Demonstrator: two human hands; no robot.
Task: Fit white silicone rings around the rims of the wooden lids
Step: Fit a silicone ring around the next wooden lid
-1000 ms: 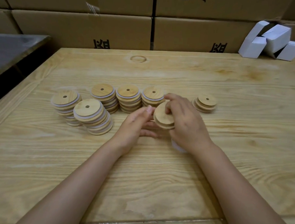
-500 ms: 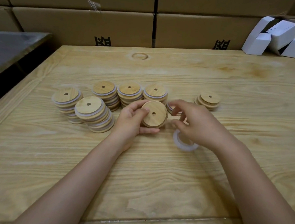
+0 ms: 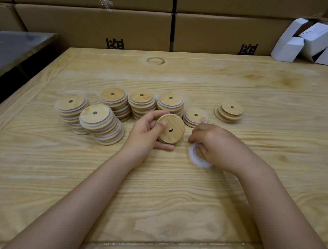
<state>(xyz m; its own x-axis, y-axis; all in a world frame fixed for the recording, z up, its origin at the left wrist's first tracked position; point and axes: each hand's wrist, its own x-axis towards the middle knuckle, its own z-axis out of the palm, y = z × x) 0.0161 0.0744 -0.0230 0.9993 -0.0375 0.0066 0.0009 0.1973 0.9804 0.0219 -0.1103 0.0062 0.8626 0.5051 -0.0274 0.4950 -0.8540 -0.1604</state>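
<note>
Your left grip (image 3: 146,133) clasps the lid (image 3: 173,131), your right grip (image 3: 215,145) pinches the ring (image 3: 192,156): hook one edge, then stretch round.

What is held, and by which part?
Left hand grips the round wooden lid by its rim; right hand pinches the white silicone ring at its far edge.

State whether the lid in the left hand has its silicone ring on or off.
Off: the lid shows a bare wooden rim, while the right hand holds a loose white ring apart from it.
</note>
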